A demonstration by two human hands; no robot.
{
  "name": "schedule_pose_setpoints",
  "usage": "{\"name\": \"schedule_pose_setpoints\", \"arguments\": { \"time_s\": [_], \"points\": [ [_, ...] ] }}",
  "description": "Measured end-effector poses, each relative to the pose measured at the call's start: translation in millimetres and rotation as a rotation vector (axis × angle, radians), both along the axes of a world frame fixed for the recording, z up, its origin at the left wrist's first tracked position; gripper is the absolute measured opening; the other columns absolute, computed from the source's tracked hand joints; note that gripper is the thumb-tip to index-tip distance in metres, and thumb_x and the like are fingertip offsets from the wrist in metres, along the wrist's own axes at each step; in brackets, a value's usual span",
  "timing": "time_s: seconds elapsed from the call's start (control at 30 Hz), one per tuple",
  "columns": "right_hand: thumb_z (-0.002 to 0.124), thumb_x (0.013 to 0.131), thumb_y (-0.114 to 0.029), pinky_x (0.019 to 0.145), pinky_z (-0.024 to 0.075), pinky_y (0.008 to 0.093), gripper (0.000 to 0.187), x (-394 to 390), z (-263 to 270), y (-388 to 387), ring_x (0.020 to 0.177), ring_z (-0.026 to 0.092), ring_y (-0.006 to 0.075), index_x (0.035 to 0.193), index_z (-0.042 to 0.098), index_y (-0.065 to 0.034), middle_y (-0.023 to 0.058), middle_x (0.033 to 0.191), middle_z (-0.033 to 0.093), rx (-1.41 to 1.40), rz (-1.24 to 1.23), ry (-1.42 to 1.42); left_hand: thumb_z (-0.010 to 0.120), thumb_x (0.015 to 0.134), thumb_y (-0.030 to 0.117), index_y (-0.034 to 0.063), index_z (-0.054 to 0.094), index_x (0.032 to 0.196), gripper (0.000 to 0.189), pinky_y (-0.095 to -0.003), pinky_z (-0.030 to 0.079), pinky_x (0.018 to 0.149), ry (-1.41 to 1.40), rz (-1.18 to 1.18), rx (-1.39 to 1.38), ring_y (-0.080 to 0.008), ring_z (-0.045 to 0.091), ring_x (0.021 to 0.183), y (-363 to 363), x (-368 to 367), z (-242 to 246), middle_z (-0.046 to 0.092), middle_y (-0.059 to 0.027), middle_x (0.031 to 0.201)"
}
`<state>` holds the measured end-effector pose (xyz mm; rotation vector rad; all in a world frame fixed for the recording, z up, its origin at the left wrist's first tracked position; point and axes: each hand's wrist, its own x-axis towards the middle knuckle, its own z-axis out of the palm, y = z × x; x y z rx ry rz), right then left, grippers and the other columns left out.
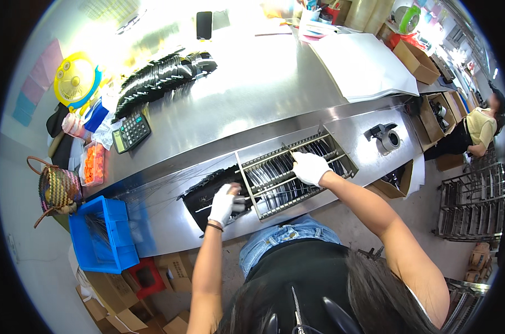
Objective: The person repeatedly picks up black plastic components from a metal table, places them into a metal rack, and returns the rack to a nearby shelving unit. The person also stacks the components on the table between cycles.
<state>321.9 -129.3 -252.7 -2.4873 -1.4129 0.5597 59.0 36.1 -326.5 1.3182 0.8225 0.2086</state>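
Note:
A metal slotted rack lies on the lower steel ledge before me, with a row of thin, curved dark plates standing in it. At the rack's upper rail, my right hand, in a white glove, pinches a thin flat part. My left hand, gloved with some fingertips bare, is over a pile of black flat parts left of the rack. Its fingers are blurred, and whether they grip a piece cannot be told.
A roll of tape in a dispenser stands right of the rack. A blue plastic crate is at the left end. On the upper bench are a long row of black parts, a calculator and white sheets. Another person is at right.

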Motion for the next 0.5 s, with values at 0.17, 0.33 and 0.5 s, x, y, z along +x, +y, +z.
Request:
{"name": "schedule_pose_setpoints", "arguments": {
  "time_s": [0.17, 0.33, 0.5],
  "points": [
    [0.045, 0.088, -0.022, 0.076, 0.0526, 0.0495, 0.031, -22.9, 8.7, 11.5, 0.081, 0.067, 0.0408, 0.106, 0.061, -0.0033, 0.0237, 0.086, 0.069, 0.036, 0.003, -0.03, 0.05, 0.09, 0.014, 0.0027, 0.068, 0.094, 0.022, -0.0367, 0.052, 0.069, 0.007, -0.922, 0.68, -0.0273, 0.065, 0.074, 60.8, 3.9, -10.7, 0.07, -0.0143, 0.084],
    [0.049, 0.088, -0.022, 0.065, 0.0517, 0.0506, 0.038, -46.8, -6.9, 4.8, 0.069, 0.066, 0.0381, 0.119, 0.055, -0.002, 0.0202, 0.076, 0.068, 0.12, -0.055, -0.027, 0.056, 0.09, 0.028, 0.0011, 0.069, 0.094, 0.03, -0.0444, 0.049, 0.068, 0.268, -0.265, 0.833, -0.0402, 0.066, 0.08, 78.6, 35.6, -35.8, 0.067, -0.0244, 0.08],
    [0.055, 0.089, -0.019, 0.049, 0.0483, 0.0436, 0.03, -76.8, -21.2, -0.2, 0.049, 0.06, 0.0297, 0.116, 0.059, -0.006, 0.0111, 0.056, 0.06, 0.321, -0.065, -0.12, 0.056, 0.092, 0.036, 0.0062, 0.07, 0.091, 0.033, -0.0419, 0.049, 0.073, 0.453, -0.385, 0.692, -0.0374, 0.066, 0.084, 87.1, 9.7, -46.7, 0.067, -0.0236, 0.084]
  ]
}}
